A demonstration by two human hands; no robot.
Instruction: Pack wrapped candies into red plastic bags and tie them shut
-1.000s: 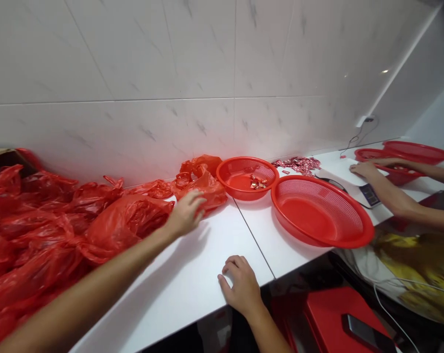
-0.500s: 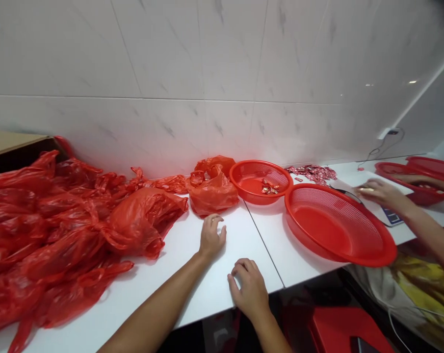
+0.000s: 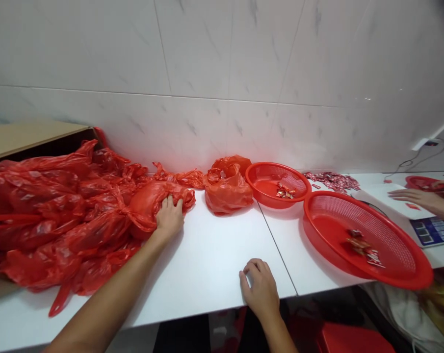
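Note:
My left hand (image 3: 169, 219) reaches out and grips the edge of a filled red plastic bag (image 3: 151, 198) at the right side of a big heap of red bags (image 3: 56, 211). My right hand (image 3: 259, 288) rests near the front edge of the white counter (image 3: 210, 264), fingers curled, nothing in it. A separate knotted red bag (image 3: 227, 189) stands by the wall. A small red basket (image 3: 276, 184) holds a few wrapped sweets. A large red basket (image 3: 369, 240) to the right has several wrapped sweets (image 3: 363, 245) in it.
Another person's hand (image 3: 416, 197) lies on a white scale (image 3: 424, 223) at the far right, beside more red baskets (image 3: 424, 182). Loose red wrappers (image 3: 332, 180) lie by the wall. A cardboard box (image 3: 26, 139) stands at the far left. A red stool (image 3: 354, 338) is below the counter.
My left hand moved left from the bare counter and took hold of the red bag at the heap. Sweets now lie in the large basket. The view shifted left.

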